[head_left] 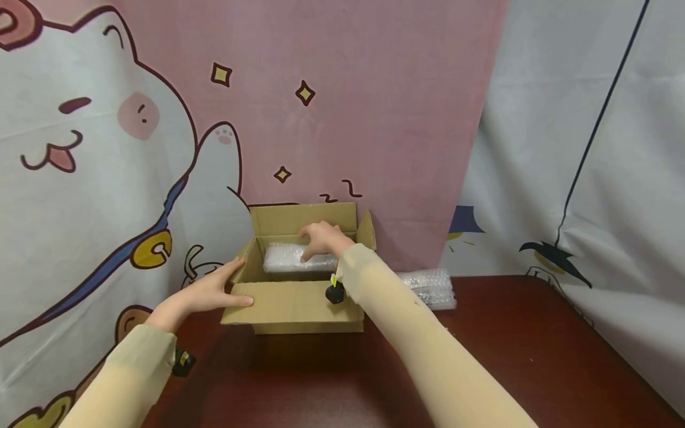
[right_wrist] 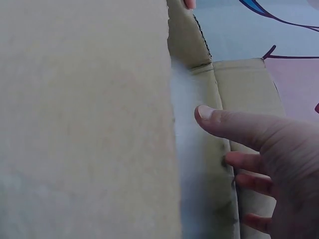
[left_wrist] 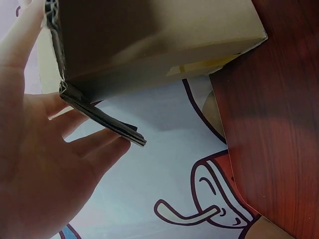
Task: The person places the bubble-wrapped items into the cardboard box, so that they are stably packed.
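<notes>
An open cardboard box [head_left: 291, 327] stands on the table with its flaps spread outward. Inside lies a bubble-wrapped package [head_left: 283, 257], whitish and long, its contents hidden by the wrap. My left hand [head_left: 211, 289] grips the box's left front corner, thumb over the front flap [head_left: 291, 300] and fingers against the outside of the left flap [left_wrist: 102, 119]. Over the box opening, close above the package, is my right hand [head_left: 325, 239]. Its thumb and fingers are spread apart in the right wrist view, with nothing between them.
Another bubble-wrapped package [head_left: 430, 288] lies on the table right of the box, partly behind my right forearm. The dark red tabletop [head_left: 514, 339] ends at a hanging cloth printed with cartoons [head_left: 385, 107] at the back and sides.
</notes>
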Motion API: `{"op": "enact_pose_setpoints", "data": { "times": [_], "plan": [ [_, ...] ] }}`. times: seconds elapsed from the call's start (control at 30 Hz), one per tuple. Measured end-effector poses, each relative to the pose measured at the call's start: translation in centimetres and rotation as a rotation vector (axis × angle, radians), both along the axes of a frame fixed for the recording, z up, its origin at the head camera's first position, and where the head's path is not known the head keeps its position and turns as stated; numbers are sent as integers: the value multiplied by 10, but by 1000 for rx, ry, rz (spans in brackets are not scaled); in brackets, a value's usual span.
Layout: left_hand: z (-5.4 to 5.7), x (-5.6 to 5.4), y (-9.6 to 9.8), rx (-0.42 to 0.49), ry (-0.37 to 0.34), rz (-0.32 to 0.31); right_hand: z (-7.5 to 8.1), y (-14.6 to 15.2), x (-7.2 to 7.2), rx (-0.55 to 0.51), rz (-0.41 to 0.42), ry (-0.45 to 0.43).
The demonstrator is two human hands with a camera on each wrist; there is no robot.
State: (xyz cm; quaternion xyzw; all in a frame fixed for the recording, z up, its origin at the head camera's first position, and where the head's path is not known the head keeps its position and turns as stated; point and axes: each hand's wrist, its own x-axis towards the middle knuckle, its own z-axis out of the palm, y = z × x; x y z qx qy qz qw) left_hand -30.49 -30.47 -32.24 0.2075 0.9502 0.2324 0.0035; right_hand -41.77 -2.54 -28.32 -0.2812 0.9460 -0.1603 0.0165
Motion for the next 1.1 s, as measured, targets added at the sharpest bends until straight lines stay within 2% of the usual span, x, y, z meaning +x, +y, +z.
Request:
{"op": "enact_pose_setpoints", "data": {
  "times": [0.37, 0.5, 0.8, 0.97, 1.1],
  "plan": [
    [-1, -1, 3, 10, -1, -12, 3, 7, 0, -2, 11, -23],
    [-2, -1, 3, 17, -4, -13, 10, 13, 2, -41, 54, -41],
    [-3, 0, 0, 2, -11, 0, 45, 33, 12, -132, 209, -97],
    [-1, 0, 0, 2, -22, 2, 64, 57, 25, -166, 251, -72],
    [0, 2, 0, 6, -24, 0, 79, 80, 36, -198, 253, -47]
  ]
}}
